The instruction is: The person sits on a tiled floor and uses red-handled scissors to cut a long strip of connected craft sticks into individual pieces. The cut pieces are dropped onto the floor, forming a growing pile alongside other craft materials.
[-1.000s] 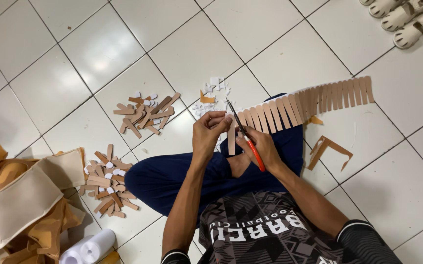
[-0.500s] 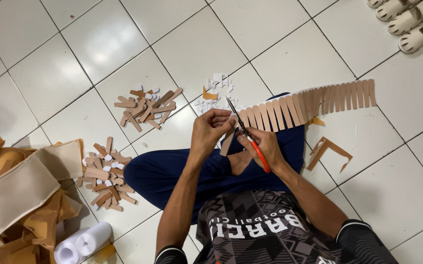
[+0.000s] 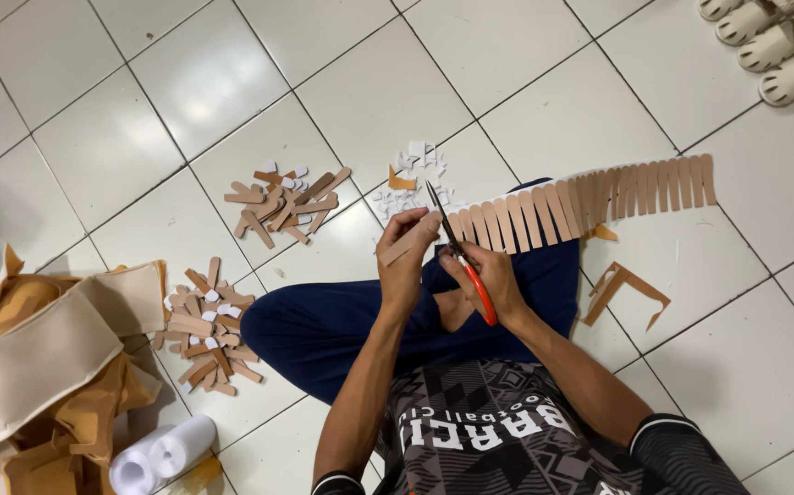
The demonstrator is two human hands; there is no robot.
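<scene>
Glossy white tiled floor (image 3: pixel 470 55) with dark grout. One pile of short brown cardboard strips (image 3: pixel 282 203) sits mid-floor. Below-left of it there's a second strip pile (image 3: pixel 204 325), white paper scraps (image 3: pixel 413 170) to its right, beige sandals (image 3: pixel 773 41) far upper right, white tape rolls (image 3: pixel 160 454) lower left.

Bright, even overhead light. Glossy white floor tiles (image 3: pixel 507 55) show soft glare patches, strongest upper left. Shadows faint and short under brown strip piles (image 3: pixel 282 203). Focus sharp across centre; hands (image 3: pixel 447 270) crisp, no motion blur. Slight wide-angle bending of grout lines toward edges. Colours natural, mild overexposure on tiles.
</scene>
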